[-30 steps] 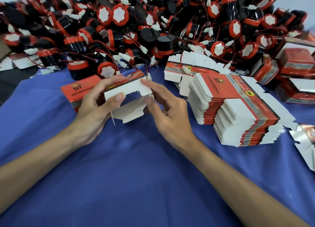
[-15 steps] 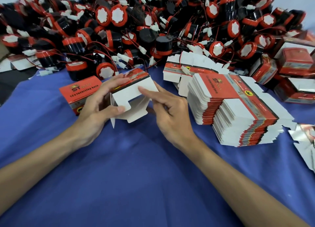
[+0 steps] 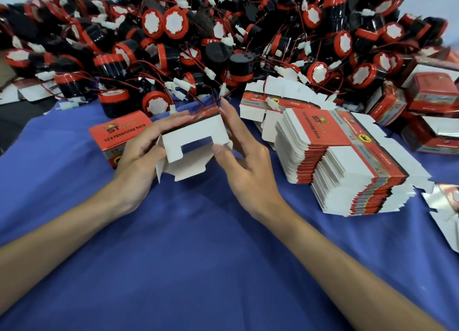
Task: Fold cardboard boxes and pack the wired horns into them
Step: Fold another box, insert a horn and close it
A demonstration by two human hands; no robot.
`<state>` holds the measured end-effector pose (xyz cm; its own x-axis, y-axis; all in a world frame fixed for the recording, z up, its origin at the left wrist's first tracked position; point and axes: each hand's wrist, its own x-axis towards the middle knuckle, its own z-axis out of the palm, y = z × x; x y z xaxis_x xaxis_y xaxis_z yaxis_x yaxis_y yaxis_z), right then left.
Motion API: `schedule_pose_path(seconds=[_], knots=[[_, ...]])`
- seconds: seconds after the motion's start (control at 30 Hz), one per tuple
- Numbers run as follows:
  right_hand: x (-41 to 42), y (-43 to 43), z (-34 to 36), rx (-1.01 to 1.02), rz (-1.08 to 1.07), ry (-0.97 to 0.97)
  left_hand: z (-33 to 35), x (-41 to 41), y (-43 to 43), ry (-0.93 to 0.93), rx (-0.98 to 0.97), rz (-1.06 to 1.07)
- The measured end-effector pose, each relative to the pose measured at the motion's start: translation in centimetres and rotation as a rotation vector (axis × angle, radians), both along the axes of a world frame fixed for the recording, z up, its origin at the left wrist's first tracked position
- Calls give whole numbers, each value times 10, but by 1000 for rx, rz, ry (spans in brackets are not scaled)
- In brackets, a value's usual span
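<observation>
A half-formed red and white cardboard box (image 3: 193, 134) sits between my hands over the blue cloth, its white bottom flaps turned toward me. My left hand (image 3: 141, 154) holds its left side, fingers laid along the top edge. My right hand (image 3: 246, 156) holds the right side, thumb pressing a white flap, fingers straight up along the wall. A big heap of black and red wired horns (image 3: 223, 40) fills the back of the table. A thick stack of flat box blanks (image 3: 342, 154) lies to the right.
A finished red box (image 3: 116, 134) lies just left of my left hand. More closed red boxes (image 3: 432, 107) are piled at the far right. A loose blank (image 3: 444, 201) lies at the right edge. Blue cloth (image 3: 198, 268) covers the table in front.
The box has opened from a flattened sleeve into a squared shape with its bottom flaps facing me. My right hand moved from the front flap to the box's right side.
</observation>
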<state>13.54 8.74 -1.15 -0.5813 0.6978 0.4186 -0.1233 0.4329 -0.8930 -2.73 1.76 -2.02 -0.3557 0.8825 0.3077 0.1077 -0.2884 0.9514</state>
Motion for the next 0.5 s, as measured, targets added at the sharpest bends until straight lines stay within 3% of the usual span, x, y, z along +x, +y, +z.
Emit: schedule_pose_path(seconds=[0.33, 0.5], knots=[[0, 4, -2, -309, 180, 24, 9, 3, -5, -111, 31, -177], [-1, 9, -2, -319, 181, -15, 7, -3, -7, -137, 25, -333]])
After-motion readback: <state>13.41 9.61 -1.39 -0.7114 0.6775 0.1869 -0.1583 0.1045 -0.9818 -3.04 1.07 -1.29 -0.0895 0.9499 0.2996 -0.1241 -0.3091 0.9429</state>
